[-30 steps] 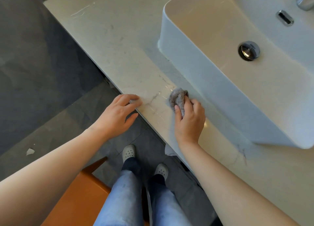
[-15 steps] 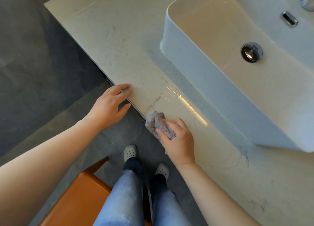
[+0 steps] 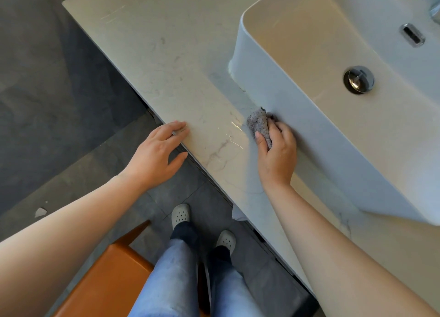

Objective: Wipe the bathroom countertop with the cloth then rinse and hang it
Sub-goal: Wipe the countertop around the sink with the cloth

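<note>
Your right hand (image 3: 276,153) grips the bunched grey cloth (image 3: 259,124), pressing it on the countertop (image 3: 166,61) against the basin (image 3: 333,130) wall. Your left hand (image 3: 154,153) (fingers straight, thumb spread) rests on the countertop's front edge.

The right hand (image 3: 276,154) grips a bunched grey cloth (image 3: 260,126) against the pale marbled surface (image 3: 166,54), right at the foot of the white basin (image 3: 333,135). The left hand (image 3: 154,157) rests its fingers on the surface's front edge.
</note>
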